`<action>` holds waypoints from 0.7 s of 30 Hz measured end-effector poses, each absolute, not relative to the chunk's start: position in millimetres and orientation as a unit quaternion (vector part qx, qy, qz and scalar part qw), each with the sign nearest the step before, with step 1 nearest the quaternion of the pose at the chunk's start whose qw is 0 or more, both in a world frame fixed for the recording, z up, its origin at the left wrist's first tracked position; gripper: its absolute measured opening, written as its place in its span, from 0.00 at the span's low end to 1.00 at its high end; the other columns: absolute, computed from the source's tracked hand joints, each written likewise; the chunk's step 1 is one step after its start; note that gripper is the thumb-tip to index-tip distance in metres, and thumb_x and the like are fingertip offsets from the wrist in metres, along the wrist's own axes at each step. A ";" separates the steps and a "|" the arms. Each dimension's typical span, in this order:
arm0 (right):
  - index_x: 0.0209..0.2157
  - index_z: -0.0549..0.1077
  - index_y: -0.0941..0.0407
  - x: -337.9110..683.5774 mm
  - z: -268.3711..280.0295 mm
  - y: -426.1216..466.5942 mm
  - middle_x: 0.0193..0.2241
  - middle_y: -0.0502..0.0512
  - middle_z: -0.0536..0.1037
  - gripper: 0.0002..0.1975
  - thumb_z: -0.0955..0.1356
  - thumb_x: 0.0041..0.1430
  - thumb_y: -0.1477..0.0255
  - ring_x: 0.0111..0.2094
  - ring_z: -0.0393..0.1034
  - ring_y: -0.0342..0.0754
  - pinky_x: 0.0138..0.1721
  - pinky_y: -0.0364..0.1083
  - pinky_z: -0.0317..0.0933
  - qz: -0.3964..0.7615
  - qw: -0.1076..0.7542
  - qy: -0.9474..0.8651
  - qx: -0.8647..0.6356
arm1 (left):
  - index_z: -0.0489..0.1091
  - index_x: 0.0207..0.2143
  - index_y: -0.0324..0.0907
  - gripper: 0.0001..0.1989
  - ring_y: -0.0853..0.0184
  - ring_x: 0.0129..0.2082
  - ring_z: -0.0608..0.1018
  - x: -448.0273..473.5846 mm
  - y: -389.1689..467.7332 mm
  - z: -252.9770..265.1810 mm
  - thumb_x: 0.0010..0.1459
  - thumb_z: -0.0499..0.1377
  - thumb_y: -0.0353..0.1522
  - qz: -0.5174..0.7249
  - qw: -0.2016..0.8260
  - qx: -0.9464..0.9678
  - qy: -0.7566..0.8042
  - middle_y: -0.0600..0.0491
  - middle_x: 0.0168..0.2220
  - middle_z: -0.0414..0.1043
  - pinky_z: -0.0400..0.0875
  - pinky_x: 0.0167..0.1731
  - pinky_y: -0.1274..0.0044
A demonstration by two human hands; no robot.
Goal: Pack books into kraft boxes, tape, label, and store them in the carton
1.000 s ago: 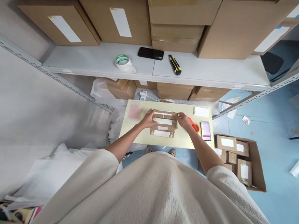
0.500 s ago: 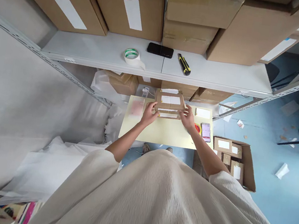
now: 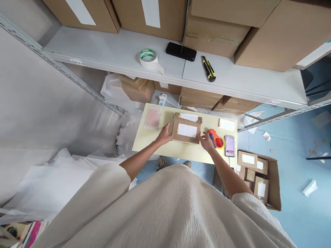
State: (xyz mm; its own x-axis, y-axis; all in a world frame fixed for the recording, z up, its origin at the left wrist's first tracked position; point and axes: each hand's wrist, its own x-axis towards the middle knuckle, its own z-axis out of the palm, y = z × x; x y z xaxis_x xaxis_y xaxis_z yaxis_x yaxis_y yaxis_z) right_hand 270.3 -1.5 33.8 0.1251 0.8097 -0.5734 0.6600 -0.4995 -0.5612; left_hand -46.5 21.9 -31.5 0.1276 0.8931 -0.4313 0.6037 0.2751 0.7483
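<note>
A small brown cardboard box (image 3: 178, 136) with white labels sits low over the pale yellow table (image 3: 150, 142); whether it rests on the tabletop is hard to tell. My left hand (image 3: 164, 134) grips its left side, thumb toward the top edge. On the opposite side, my right hand (image 3: 206, 141) has its fingers against the box's right edge. Just right of that hand lies a red and blue tape dispenser (image 3: 212, 136). A phone with a lit screen (image 3: 230, 145) and a white label stack (image 3: 226, 124) are farther right.
The grey shelf (image 3: 102, 50) above the table holds a tape roll (image 3: 148, 58), a black phone (image 3: 181, 51), a yellow-black utility knife (image 3: 208, 69) and large cartons (image 3: 158, 7). An open carton (image 3: 275, 184) of small boxes stands at the right. White sheets (image 3: 57, 182) are piled left.
Both hands have lowered the box toward me, and it now lies flatter over the table. The tape dispenser, earlier mostly covered by my right hand, shows more. The view has shifted slightly.
</note>
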 end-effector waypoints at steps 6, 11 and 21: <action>0.78 0.62 0.53 265.0 32.4 34.4 0.72 0.70 0.74 0.39 0.70 0.72 0.56 0.60 0.80 0.58 0.57 0.50 0.77 0.487 0.175 -0.423 -0.744 | 0.39 0.86 0.44 0.54 0.49 0.73 0.76 -30.6 63.8 -24.1 0.68 0.64 0.40 0.158 0.514 0.513 0.669 0.37 0.80 0.62 0.74 0.70 0.61; 0.75 0.67 0.56 264.5 25.5 37.2 0.66 0.68 0.80 0.44 0.76 0.63 0.54 0.60 0.79 0.58 0.62 0.54 0.75 0.533 0.299 -0.346 -0.712 | 0.40 0.86 0.48 0.60 0.49 0.68 0.80 -25.0 63.8 -18.6 0.61 0.71 0.38 0.238 0.585 0.432 0.644 0.37 0.75 0.70 0.75 0.66 0.61; 0.73 0.67 0.48 273.7 22.5 34.1 0.62 0.63 0.81 0.42 0.63 0.70 0.37 0.62 0.79 0.58 0.62 0.56 0.75 0.526 0.363 -0.378 -0.670 | 0.57 0.79 0.47 0.33 0.53 0.70 0.78 -40.0 54.7 -8.1 0.78 0.53 0.45 0.347 0.599 0.348 0.633 0.41 0.69 0.77 0.71 0.70 0.61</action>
State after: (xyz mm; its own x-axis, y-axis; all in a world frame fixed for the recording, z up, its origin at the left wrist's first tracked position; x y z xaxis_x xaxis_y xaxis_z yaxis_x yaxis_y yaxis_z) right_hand 273.7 34.1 22.5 0.1615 0.8879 -0.4308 0.1250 -0.4515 -0.8835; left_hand -40.0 54.7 -8.1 -0.0415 0.8550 -0.5169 0.0248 0.5181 0.8550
